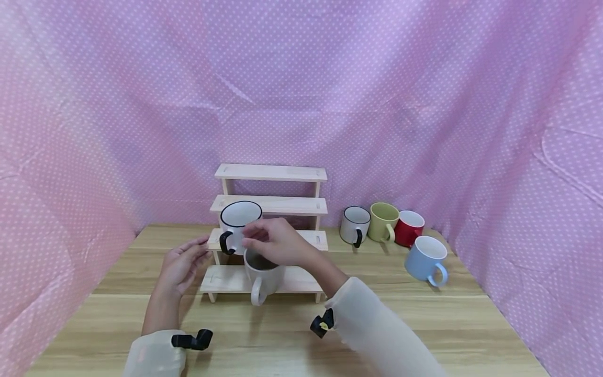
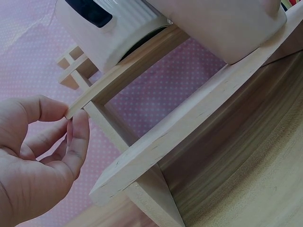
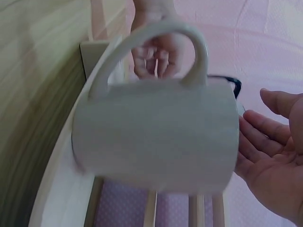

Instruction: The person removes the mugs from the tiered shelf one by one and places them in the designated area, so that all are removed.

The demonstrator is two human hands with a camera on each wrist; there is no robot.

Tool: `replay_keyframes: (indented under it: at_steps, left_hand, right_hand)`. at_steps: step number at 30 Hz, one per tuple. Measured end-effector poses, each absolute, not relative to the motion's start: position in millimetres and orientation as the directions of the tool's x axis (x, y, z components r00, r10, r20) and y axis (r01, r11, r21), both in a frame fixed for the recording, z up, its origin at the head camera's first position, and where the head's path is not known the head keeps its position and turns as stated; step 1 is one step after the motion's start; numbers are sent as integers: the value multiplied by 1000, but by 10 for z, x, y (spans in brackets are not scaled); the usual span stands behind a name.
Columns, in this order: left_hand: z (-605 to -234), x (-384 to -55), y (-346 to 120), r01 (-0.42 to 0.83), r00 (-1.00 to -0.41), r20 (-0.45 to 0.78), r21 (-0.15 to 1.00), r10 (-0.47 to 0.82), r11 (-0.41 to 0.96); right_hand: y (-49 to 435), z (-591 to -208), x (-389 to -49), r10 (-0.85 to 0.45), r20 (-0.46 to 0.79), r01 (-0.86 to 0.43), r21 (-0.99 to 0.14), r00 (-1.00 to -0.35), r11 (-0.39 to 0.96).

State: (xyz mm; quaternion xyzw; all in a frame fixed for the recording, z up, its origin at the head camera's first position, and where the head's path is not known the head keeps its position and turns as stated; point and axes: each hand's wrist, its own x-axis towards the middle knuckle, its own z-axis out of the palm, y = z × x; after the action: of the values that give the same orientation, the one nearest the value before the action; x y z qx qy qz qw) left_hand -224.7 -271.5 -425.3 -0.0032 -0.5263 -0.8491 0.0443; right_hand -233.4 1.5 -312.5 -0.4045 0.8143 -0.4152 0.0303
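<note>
A pale wooden tiered rack [image 1: 270, 172] stands on the table. With thumb and fingertips my left hand [image 1: 185, 266] pinches the left end of its second-lowest board [image 2: 78, 106]. On that board sits a white mug with a black rim and black handle [image 1: 231, 234]. A plain white mug [image 1: 266, 280] stands on the lowest board, its handle toward me; it fills much of the right wrist view. My right hand [image 1: 278, 242] is over the plain mug's rim, thumb and fingers spread apart, and overlaps the black-rimmed mug in the head view.
To the rack's right stand another black-rimmed white mug [image 1: 354, 226], a yellow-green mug [image 1: 382, 222], a red mug [image 1: 408, 230] and a light blue mug [image 1: 421, 262]. Pink dotted cloth [image 1: 292, 104] hangs behind and beside the wooden table [image 1: 254, 343].
</note>
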Motion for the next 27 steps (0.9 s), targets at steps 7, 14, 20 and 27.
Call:
replay_keyframes:
  at_steps: [7, 14, 20, 27]
  left_hand:
    - [-4250, -2245, -2715, 80, -996, 53, 890, -72, -449]
    - [-4216, -2248, -2708, 66, -997, 39, 901, -72, -429]
    - [-4179, -2242, -2702, 50, -997, 18, 902, -78, -430]
    - [-4191, -2246, -2700, 56, -996, 23, 900, -81, -431]
  right_hand:
    - [-171, -3129, -2284, -734, 215, -626, -700, -645, 345]
    - [-237, -3134, -2283, -747, 198, -643, -671, -635, 369]
    - [-252, -3133, -2308, -755, 167, -611, -706, -635, 358]
    - [-282, -3129, -2349, -779, 103, -550, -765, -618, 334]
